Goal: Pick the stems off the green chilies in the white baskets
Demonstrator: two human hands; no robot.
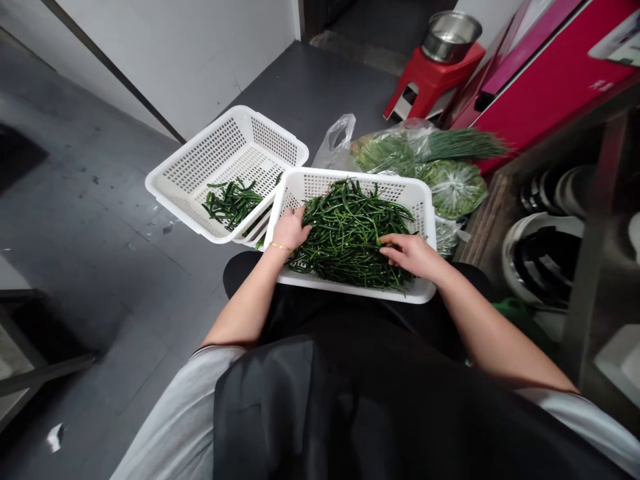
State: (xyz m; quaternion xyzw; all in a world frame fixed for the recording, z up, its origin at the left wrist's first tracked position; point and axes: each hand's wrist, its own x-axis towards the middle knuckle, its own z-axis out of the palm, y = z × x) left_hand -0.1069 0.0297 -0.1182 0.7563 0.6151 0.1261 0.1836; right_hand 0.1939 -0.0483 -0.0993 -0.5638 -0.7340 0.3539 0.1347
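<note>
A white perforated plastic basket (425, 293) rests across my lap, heaped with thin dark green chili peppers (350, 227) with stems. At the basket's left side, my left hand (290, 230) touches the edge of the heap, its thumb and forefinger apart. My right hand (407, 253) is over the right part of the heap, its fingertips and thumb drawn close together on a chili pepper, mostly hidden. To the left, a second white basket (185, 160) holds a small pile of green chili peppers (233, 202) at its near end.
Bagged leafy greens (453, 190) and a bundle of thin green stalks (465, 145) lie beyond the basket. A metal pot (450, 40) stands on a red stool (425, 80). A shelf with dishes (543, 257) is at the right, a white wall (190, 60) ahead.
</note>
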